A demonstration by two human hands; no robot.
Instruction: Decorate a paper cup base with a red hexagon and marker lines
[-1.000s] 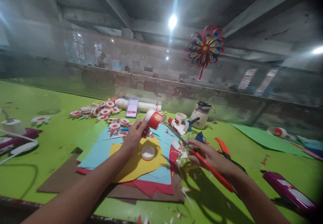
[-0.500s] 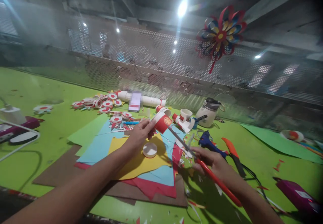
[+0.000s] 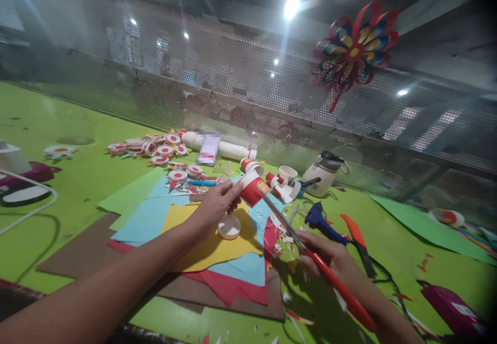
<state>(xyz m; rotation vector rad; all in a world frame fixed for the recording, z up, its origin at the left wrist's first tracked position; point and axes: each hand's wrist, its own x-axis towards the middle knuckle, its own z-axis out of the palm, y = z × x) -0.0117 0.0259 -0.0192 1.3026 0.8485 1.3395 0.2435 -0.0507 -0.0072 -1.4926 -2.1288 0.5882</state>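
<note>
My left hand [image 3: 216, 207] grips a red and white paper cup [image 3: 252, 189], held on its side above the coloured paper sheets [image 3: 217, 251]. My right hand [image 3: 330, 261] is closed on long red-handled scissors [image 3: 310, 253], and their blade tips touch the cup's rim. A white tape roll [image 3: 229, 227] lies on the yellow sheet just below the cup.
Several red and white paper rosettes [image 3: 163, 151] and a white tube [image 3: 227, 150] lie at the back of the green table [image 3: 89, 178]. A white kettle [image 3: 324, 174], cut cups [image 3: 285, 178], a blue glue gun [image 3: 322, 220] and an orange-handled tool [image 3: 355, 233] sit to the right. A paper pinwheel [image 3: 355, 49] hangs on the mesh.
The scissors' tips have come up to the cup's rim, and the cup has shifted slightly right. The view has tilted and drifted.
</note>
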